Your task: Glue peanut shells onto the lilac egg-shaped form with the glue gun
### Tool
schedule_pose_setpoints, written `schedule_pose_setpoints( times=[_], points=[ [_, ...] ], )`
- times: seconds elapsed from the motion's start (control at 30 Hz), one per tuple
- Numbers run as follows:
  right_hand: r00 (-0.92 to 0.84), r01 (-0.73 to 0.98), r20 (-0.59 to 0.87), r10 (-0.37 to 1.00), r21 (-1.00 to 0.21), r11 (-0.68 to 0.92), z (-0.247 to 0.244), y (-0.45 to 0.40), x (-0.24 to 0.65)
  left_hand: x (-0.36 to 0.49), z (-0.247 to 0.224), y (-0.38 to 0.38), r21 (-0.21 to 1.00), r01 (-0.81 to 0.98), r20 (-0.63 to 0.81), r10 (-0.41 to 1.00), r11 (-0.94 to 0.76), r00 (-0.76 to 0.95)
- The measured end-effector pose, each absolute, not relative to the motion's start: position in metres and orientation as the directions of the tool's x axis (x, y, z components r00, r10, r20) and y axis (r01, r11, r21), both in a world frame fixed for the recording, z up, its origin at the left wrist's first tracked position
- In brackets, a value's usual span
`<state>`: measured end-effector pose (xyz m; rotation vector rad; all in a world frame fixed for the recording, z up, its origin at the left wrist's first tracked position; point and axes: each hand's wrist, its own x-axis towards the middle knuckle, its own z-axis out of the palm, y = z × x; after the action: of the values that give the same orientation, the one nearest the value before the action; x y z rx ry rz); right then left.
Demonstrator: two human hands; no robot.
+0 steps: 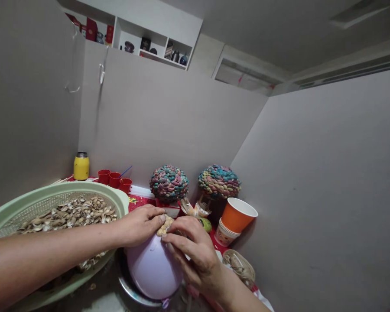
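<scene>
A lilac balloon rests in a metal bowl at the bottom centre. A small patch of pale shells sits stuck on its top. My left hand lies on the upper left of the balloon, fingertips at the shell patch. My right hand presses on the balloon's upper right, fingers curled at the same patch. Whether a loose shell is pinched between the fingers is hidden.
A pale green colander full of nut shells stands at the left. Two shell-covered coloured balls stand at the back, with stacked orange paper cups, red cups, a yellow flask and a twine roll. Grey walls close in.
</scene>
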<state>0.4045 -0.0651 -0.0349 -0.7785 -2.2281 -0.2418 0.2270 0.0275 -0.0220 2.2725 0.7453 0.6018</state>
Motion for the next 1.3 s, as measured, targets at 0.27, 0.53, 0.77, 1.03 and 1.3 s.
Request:
schedule_pose_setpoints(
  times=[0.27, 0.53, 0.77, 1.03, 1.3],
  points=[
    [-0.528, 0.621, 0.715, 0.459, -0.045, 0.783, -0.039, -0.065, 0.405, 0.226, -0.025, 0.028, 0.711, 0.338, 0.228, 0.657, -0.616, 0.719],
    [-0.411, 0.635, 0.787, 0.460, -0.115, 0.764, -0.039, -0.069, 0.405, 0.222, -0.015, 0.022, 0.749, 0.232, 0.254, 0.593, -0.620, 0.764],
    [-0.200, 0.732, 0.766, 0.611, -0.298, 0.613, -0.043, -0.073, 0.399, 0.222, -0.015, 0.022, 0.759, 0.223, 0.255, 0.594, -0.612, 0.763],
    [-0.148, 0.719, 0.786, 0.600, -0.332, 0.611, -0.050, -0.077, 0.381, 0.222, -0.015, 0.023, 0.754, 0.219, 0.256, 0.584, -0.619, 0.770],
    [-0.316, 0.731, 0.831, 0.457, -0.094, 0.676, -0.047, -0.072, 0.387, 0.221, -0.011, 0.020, 0.789, 0.169, 0.258, 0.568, -0.591, 0.781]
  ],
)
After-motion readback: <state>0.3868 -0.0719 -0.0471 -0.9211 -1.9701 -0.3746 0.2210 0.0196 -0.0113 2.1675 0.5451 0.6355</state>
